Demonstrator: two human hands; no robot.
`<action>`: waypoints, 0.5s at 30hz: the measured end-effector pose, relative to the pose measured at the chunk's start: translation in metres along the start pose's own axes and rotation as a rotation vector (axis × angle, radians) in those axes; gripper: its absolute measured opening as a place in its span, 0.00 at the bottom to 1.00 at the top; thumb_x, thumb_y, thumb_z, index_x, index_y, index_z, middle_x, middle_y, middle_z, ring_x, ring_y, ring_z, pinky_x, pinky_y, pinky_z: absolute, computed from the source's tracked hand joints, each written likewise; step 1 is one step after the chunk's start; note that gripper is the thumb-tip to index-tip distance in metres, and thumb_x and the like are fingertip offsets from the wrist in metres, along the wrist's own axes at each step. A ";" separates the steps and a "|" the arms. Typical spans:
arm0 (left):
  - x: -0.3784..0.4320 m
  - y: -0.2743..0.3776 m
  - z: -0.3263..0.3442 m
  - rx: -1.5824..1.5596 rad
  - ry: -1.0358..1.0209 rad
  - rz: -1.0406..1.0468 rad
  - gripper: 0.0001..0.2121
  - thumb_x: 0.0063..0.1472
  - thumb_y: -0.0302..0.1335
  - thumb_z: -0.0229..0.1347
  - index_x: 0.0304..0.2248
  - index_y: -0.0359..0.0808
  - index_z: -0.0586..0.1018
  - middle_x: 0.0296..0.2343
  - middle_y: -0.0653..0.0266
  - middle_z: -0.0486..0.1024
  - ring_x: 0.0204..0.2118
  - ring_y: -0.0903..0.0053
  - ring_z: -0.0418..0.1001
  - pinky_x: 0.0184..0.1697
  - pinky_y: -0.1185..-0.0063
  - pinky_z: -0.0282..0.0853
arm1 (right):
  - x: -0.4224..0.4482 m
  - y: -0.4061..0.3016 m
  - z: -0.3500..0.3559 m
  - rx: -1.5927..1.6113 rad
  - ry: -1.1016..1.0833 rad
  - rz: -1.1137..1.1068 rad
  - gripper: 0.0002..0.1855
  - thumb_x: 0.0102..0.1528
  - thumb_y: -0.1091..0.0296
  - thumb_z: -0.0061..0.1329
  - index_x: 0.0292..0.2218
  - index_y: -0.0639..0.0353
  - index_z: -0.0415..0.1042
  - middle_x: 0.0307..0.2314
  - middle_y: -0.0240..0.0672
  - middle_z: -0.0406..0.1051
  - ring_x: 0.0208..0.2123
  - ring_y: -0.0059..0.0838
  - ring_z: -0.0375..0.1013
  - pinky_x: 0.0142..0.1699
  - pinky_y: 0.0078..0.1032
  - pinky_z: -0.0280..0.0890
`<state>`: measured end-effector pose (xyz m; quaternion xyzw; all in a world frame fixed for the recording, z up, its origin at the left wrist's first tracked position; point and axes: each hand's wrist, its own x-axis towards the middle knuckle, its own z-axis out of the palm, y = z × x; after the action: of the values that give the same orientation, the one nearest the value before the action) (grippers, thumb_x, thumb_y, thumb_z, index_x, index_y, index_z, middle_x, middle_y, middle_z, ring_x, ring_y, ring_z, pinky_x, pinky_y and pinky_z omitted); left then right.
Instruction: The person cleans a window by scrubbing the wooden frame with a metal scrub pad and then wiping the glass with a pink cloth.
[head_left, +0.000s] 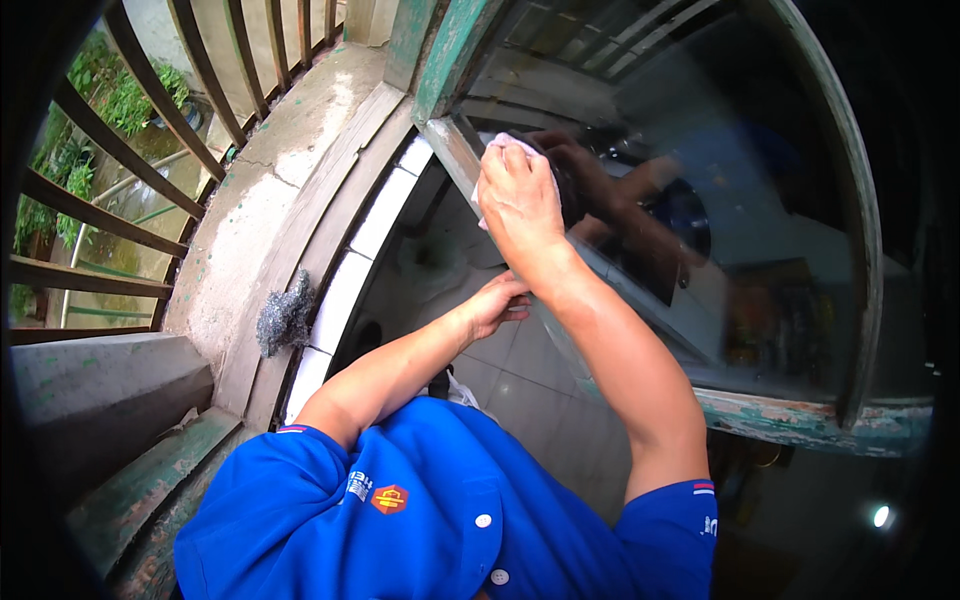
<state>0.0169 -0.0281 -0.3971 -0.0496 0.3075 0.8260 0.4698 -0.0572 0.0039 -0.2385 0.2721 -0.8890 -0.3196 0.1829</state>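
Note:
My right hand (517, 184) presses a folded pale pink cloth (512, 140) against the lower corner area of a glass pane (645, 127), close to its wooden frame. The fingers are bent over the cloth, which peeks out around them. My left hand (496, 306) is lower, beside the near edge of the same open window sash (457, 146). Its fingertips are at the sash edge by my right forearm; whether they grip it is hidden. The sash has worn green paint, and the dark glass mirrors my arms.
A grey steel-wool scourer (285, 315) lies on the weathered wooden sill (330, 176). White tiles (341, 300) line its inner side. Outside the concrete ledge (259, 169) stand rusty metal bars (154, 90), with plants beyond. Grey floor tiles (517, 375) show below my arms.

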 end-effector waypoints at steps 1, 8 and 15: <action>-0.001 0.001 0.001 -0.007 -0.001 0.004 0.13 0.61 0.36 0.55 0.45 0.46 0.72 0.34 0.77 0.72 0.35 0.86 0.68 0.43 0.77 0.67 | -0.017 0.001 -0.003 0.023 0.006 0.024 0.24 0.42 0.59 0.56 0.42 0.58 0.78 0.46 0.35 0.68 0.50 0.35 0.63 0.50 0.31 0.59; 0.003 -0.005 0.001 0.002 0.021 0.037 0.19 0.59 0.47 0.59 0.43 0.44 0.71 0.38 0.75 0.71 0.38 0.80 0.68 0.46 0.72 0.67 | -0.130 0.023 -0.060 0.219 0.108 0.196 0.18 0.45 0.67 0.52 0.40 0.59 0.77 0.45 0.34 0.70 0.48 0.35 0.66 0.47 0.31 0.60; 0.006 -0.003 0.008 0.031 0.002 0.029 0.18 0.59 0.49 0.59 0.42 0.47 0.72 0.38 0.75 0.71 0.41 0.78 0.69 0.47 0.71 0.66 | -0.078 0.061 -0.099 0.165 0.349 0.391 0.16 0.45 0.68 0.52 0.38 0.55 0.77 0.43 0.32 0.70 0.46 0.37 0.66 0.45 0.33 0.61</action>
<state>0.0179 -0.0176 -0.3945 -0.0386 0.3214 0.8279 0.4581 0.0307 0.0438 -0.1368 0.1605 -0.9027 -0.1529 0.3688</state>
